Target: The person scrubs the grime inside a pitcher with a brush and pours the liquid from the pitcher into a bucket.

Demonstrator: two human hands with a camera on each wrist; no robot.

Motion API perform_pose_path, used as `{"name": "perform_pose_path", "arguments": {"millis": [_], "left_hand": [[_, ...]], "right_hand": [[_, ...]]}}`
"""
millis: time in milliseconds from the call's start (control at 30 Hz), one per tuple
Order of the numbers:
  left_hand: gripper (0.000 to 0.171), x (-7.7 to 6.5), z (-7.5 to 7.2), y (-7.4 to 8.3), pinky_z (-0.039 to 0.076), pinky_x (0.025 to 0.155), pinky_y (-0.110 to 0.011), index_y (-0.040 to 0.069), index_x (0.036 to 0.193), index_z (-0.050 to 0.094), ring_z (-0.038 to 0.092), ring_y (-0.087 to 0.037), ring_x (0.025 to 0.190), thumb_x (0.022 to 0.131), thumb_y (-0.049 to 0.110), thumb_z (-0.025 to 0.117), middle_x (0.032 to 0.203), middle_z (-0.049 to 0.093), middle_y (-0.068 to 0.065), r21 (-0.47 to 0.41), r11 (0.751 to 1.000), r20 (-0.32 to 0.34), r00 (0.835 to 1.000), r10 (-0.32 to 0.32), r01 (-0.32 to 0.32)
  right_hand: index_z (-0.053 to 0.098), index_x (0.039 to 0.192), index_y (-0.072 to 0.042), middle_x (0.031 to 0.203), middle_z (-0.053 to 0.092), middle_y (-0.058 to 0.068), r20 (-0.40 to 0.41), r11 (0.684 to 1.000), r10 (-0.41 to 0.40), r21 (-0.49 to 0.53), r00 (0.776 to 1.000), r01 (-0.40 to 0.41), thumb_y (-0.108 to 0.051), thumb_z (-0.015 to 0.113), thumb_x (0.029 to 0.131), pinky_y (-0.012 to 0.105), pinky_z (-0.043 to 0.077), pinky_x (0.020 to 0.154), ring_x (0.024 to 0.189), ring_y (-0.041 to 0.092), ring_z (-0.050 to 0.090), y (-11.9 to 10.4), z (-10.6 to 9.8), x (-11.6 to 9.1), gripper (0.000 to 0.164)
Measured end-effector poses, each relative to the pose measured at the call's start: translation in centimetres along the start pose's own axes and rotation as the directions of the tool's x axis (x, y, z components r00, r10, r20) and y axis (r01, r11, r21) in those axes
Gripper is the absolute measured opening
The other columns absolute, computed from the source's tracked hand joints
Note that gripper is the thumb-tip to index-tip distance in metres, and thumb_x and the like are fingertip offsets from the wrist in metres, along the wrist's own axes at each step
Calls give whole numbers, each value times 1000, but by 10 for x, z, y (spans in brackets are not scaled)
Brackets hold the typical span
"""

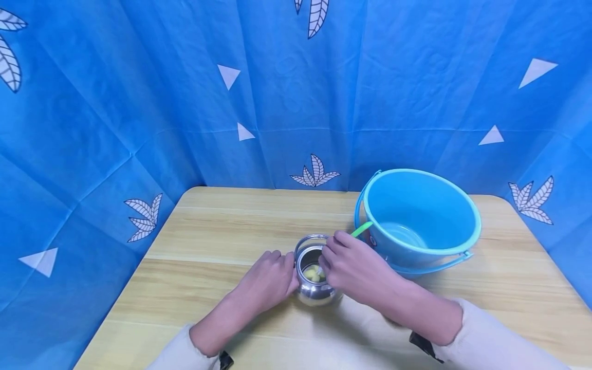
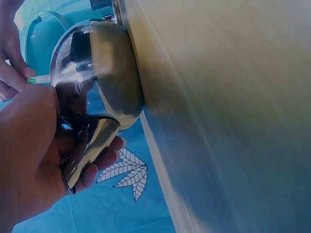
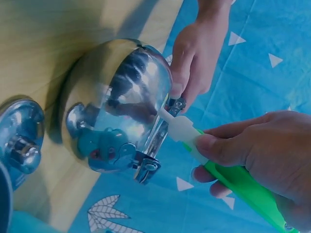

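Note:
A small shiny steel kettle (image 1: 316,296) stands on the wooden table with its mouth uncovered and its wire handle tipped back. My left hand (image 1: 270,280) grips the kettle's spout (image 2: 99,141), fingers curled round it from beneath in the left wrist view. In my right hand (image 1: 353,267) is a green-handled brush (image 3: 238,187) with a white neck, its thumb and fingers wrapped on the handle. The neck slants down into the kettle's mouth. Pale yellow lumps (image 1: 314,273) show inside the kettle; the brush's working end is hidden there.
A light blue bucket (image 1: 423,252) with its handle lowered stands behind and right of the kettle. The kettle's lid (image 3: 29,116) lies knob up on the table near the bucket, mostly behind my right forearm in the head view. A blue patterned curtain (image 1: 287,103) encloses the table's back and sides.

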State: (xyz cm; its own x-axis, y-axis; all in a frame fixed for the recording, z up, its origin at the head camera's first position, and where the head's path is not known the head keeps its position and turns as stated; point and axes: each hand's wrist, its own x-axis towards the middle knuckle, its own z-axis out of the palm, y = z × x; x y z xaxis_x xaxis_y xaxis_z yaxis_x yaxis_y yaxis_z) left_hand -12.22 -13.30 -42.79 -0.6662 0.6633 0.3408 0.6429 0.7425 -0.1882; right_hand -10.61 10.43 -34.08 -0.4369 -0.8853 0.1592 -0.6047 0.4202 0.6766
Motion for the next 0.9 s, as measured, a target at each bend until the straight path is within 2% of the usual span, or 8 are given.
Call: {"name": "perform_pose_path", "arguments": {"millis": [167, 300, 667, 900], "left_hand": [[30, 0, 0, 0, 37, 56, -23, 9, 86, 60, 37, -10, 58, 97, 37, 64, 63, 47, 5, 3, 1000, -19, 1000, 11, -11], [30, 1, 0, 0, 36, 56, -22, 10, 85, 59, 36, -9, 58, 98, 37, 63, 63, 46, 5, 9, 1000, -20, 1000, 15, -15], [29, 2, -3, 0, 35, 56, -22, 12, 85, 58, 35, -8, 58, 101, 37, 57, 63, 43, 7, 17, 1000, 8, 1000, 13, -13], [29, 1, 0, 0, 32, 55, -22, 12, 82, 57, 32, -9, 57, 98, 36, 64, 61, 40, 7, 19, 1000, -25, 999, 21, -21]], "right_hand": [[80, 98, -18, 90, 76, -2, -17, 1000, 7, -2, 1000, -7, -27, 80, 85, 30, 45, 80, 86, 19, 65, 1, 1, 7, 16], [80, 99, -18, 93, 77, -2, -11, 1000, 14, -4, 1000, -14, -27, 82, 86, 30, 46, 81, 88, 19, 66, 1, 2, 11, 16], [82, 94, -18, 91, 78, -1, -51, 997, 69, 24, 996, -68, -23, 83, 84, 32, 45, 82, 86, 20, 64, 0, 5, 19, 11], [82, 90, -19, 88, 77, -1, -42, 996, 83, 30, 996, -82, -22, 78, 87, 33, 44, 83, 86, 21, 63, 0, 8, 25, 6]]}}
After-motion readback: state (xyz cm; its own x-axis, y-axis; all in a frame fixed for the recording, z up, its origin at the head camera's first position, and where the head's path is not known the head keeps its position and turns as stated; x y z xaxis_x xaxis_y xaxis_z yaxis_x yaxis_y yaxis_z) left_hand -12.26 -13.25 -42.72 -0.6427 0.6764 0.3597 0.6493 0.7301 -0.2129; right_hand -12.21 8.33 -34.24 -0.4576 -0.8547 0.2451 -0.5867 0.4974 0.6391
